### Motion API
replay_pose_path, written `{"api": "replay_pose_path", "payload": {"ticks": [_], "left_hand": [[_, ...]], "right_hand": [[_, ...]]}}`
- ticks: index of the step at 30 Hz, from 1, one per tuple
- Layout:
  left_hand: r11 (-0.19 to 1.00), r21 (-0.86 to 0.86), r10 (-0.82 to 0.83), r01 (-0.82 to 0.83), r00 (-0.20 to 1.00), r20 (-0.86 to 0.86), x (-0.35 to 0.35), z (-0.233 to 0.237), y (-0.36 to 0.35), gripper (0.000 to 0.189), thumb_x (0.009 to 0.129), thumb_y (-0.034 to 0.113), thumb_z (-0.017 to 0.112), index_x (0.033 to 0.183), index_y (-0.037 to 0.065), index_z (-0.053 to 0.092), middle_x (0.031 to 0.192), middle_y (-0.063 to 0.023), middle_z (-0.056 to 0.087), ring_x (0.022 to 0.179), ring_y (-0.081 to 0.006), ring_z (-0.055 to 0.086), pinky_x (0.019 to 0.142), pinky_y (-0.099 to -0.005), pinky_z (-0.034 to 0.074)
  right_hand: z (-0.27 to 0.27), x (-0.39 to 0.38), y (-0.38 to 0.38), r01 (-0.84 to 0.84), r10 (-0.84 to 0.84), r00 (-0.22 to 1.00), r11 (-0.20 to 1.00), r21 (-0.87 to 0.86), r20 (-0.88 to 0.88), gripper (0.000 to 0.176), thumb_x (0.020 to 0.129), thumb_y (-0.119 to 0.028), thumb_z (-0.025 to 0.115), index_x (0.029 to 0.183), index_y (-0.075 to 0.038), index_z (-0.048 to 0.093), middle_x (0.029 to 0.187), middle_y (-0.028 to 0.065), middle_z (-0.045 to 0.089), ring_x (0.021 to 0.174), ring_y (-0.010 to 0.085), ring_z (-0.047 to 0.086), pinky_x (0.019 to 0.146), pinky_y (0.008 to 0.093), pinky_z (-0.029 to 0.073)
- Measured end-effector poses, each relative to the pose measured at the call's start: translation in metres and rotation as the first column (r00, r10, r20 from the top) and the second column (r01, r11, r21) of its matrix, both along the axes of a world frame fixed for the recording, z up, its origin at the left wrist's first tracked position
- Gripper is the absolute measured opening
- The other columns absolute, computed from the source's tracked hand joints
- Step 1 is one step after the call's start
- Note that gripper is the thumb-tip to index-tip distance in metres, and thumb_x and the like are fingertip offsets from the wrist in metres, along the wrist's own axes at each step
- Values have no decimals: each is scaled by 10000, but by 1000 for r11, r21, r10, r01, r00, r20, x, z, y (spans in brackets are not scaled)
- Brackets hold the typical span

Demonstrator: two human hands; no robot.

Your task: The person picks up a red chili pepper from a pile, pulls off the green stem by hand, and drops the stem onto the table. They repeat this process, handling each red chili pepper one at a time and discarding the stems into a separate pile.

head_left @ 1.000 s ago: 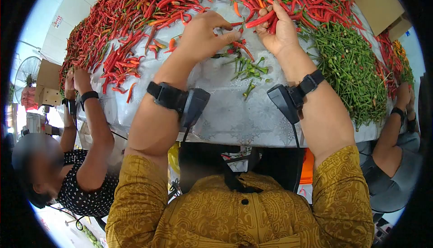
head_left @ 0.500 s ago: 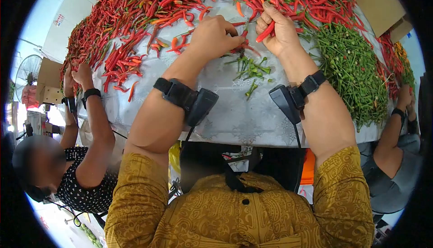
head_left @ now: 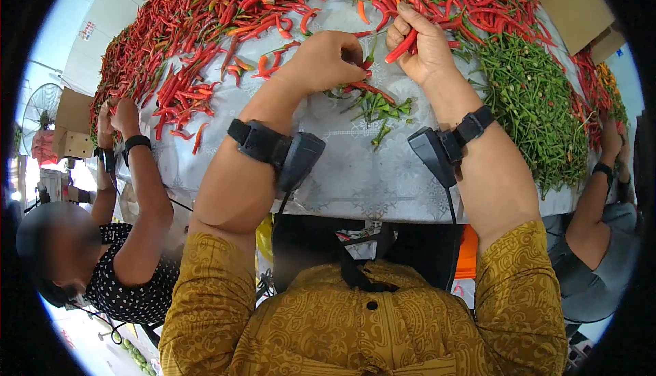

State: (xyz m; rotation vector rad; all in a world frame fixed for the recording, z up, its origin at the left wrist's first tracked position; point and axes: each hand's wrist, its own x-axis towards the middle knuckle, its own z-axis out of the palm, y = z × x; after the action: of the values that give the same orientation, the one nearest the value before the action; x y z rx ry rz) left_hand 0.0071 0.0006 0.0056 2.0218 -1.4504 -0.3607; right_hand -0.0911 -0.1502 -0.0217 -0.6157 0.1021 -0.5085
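Note:
My right hand is closed around a red chili pepper, whose tip sticks out to the left below the thumb. To its left, my left hand is curled, thumb and fingers bent toward each other. A green chili stem and a bit of red show at its fingertips; its palm is mostly hidden. Just below, another red chili lies beside a small group of loose green stems on the pale patterned tablecloth.
A large heap of red chilies spans the far side. A pile of green stems lies to the right. Smaller groups of red chilies sit at left. Co-workers work at both sides. A cardboard box stands at far right.
My left hand has shifted slightly left and down, its fingers more curved. A red chili now shows below it, by the loose stems. My right hand has hardly moved.

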Motion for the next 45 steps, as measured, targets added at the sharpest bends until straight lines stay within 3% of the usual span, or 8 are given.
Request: {"api": "replay_pose_path", "payload": {"ticks": [9,11,17,27,29,33,41,45], "left_hand": [[966,-228,80,-119,982,-172,0,6,1,263,650,141,665,871,14,599,714,-72,608,653,-130,564,583,-258,444],[952,-268,12,-147,895,-447,0,9,2,207,719,59,648,908,-1,587,792,-38,594,736,-107,547,654,-245,449],[798,-583,-293,-153,748,-596,0,5,-1,200,766,51,622,958,6,593,865,-55,612,785,-124,572,707,-244,469],[826,-541,-279,-158,719,-637,-4,3,-6,223,833,89,545,1036,-1,563,912,-63,600,847,-136,564,760,-265,467],[798,-522,-233,-303,643,-729,-4,5,-4,244,829,97,554,1052,-2,554,902,-54,592,793,-119,551,712,-246,459],[733,-556,-238,-391,620,-748,7,1,-1,235,814,114,580,1021,2,577,844,-37,592,714,-103,529,652,-230,437],[881,-387,128,-270,926,-355,4,3,2,209,768,154,645,904,-5,634,766,-29,605,681,-83,522,610,-215,425],[892,-350,164,-286,926,-340,6,-1,0,227,752,149,656,915,-8,632,769,-31,609,685,-79,523,619,-211,425]], "right_hand": [[1,-1,0,-7,8,1000,1000,26,-13,83,754,-78,609,747,-57,529,562,11,476,466,111,430,432,234,347],[1,-1,1,2,-2,1000,1000,7,-28,72,747,-67,606,784,-43,549,590,19,499,470,106,438,425,227,351],[9,-5,11,-17,-2,997,973,-229,-82,185,723,-31,605,907,-16,587,688,39,564,470,79,453,405,195,354],[7,-7,13,-189,155,981,908,-373,-120,213,720,-33,613,929,-22,572,676,12,565,419,58,446,386,172,336],[8,-6,13,-176,139,982,912,-370,-124,205,724,-31,608,925,-21,571,670,13,566,420,59,450,385,170,337],[12,-9,15,-160,120,984,922,-352,-134,191,728,-25,601,916,-18,569,655,19,569,419,60,454,381,168,342],[8,-7,11,-92,68,994,938,-333,-83,188,722,-28,615,905,-9,571,642,16,560,429,61,450,392,172,352],[8,-6,11,24,-54,995,942,-334,-81,154,722,-32,624,868,-7,580,639,17,553,439,62,441,396,177,345]]}}
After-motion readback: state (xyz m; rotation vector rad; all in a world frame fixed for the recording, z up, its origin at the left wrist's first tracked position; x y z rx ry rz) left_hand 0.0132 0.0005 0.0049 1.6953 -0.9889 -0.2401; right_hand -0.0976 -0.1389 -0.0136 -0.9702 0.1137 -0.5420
